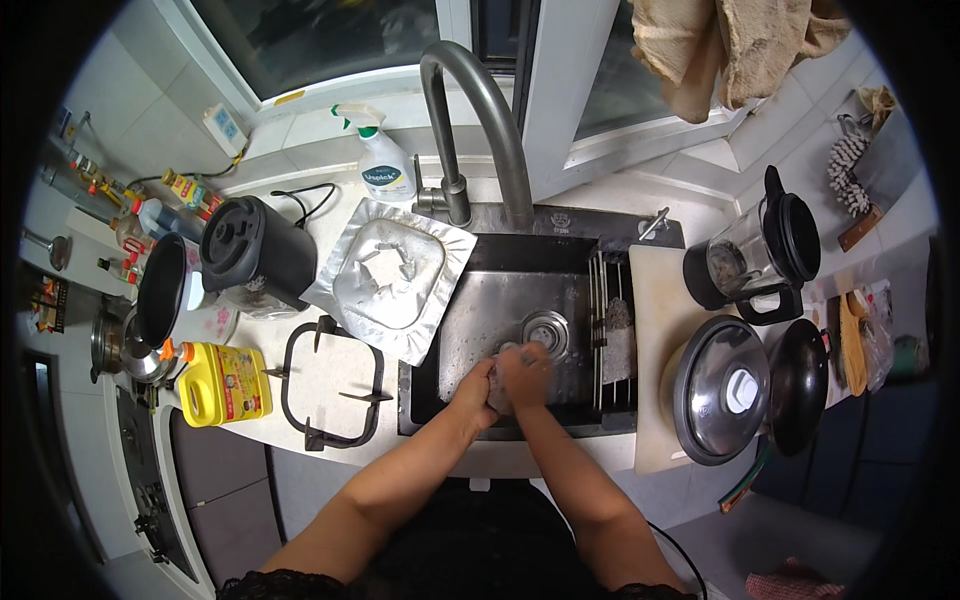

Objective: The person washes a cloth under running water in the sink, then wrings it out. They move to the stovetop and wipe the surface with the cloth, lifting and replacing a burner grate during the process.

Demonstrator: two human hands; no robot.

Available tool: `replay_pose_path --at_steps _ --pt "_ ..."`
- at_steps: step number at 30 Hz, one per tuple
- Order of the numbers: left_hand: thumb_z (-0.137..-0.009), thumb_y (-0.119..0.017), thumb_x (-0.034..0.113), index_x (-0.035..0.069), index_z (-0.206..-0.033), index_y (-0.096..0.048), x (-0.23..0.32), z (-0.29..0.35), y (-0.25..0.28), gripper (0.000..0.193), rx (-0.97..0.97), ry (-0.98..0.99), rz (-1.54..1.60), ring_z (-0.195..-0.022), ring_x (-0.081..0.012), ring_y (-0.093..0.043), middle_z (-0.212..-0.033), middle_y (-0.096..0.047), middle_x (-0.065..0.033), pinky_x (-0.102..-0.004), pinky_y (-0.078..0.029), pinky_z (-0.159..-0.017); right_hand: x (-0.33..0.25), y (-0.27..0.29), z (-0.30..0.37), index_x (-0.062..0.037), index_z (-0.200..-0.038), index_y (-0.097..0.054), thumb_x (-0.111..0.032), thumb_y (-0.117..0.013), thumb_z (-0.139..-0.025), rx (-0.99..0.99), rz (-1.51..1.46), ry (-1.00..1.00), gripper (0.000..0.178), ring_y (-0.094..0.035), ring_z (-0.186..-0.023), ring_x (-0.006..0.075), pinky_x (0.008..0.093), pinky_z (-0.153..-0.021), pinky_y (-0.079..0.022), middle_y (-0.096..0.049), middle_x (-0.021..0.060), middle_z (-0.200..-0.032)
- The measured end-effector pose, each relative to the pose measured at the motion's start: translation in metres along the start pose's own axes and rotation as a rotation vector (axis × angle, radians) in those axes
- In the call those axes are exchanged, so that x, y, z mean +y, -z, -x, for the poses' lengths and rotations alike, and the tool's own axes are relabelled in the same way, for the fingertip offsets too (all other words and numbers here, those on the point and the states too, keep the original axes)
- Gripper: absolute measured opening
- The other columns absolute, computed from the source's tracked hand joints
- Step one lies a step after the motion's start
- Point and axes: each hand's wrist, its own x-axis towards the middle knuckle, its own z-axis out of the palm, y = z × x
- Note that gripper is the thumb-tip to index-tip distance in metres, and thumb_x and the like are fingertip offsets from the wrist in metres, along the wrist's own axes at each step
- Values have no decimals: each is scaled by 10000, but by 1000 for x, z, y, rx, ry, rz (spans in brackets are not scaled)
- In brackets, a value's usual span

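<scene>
Low over the front part of the dark sink, both hands come together near the drain. My left hand is closed around a small greyish wad, whose kind I cannot make out. Pressed up against it from the right is my right hand, curled and slightly blurred; its fingers hide whatever they hold. A grey gooseneck faucet arches above the sink, and no running water shows. On the sink's right side, a metal rack carries a grey scrubbing pad.
A foil stove liner overlaps the sink's left edge, beside a black pan support and a yellow jug. A spray bottle stands behind. On the right are a cutting board, a lidded pot and a blender jug.
</scene>
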Motion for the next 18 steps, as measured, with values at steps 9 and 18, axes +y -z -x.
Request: replay_pose_path --at_steps 9,18 --pt "-868 -473 288 87 -1006 -592 -5 -17 21 272 -65 52 -44 -909 -251 -602 -987 -626 -111 -424 -480 -829 8 -7 -2 -39 -656 -554 -140 -660 -673 8 114 -170 148 -562 -621 278 365 -626 -459 -571 135 -653" --pt "-896 -451 301 88 -939 -588 6 -10 24 257 -80 159 -5 -821 -251 -620 -907 -637 -92 -404 -499 -732 -7 -5 13 -8 -654 -530 -227 -645 -675 -165 -138 142 248 -537 -597 313 380 -577 -432 -559 145 -652"
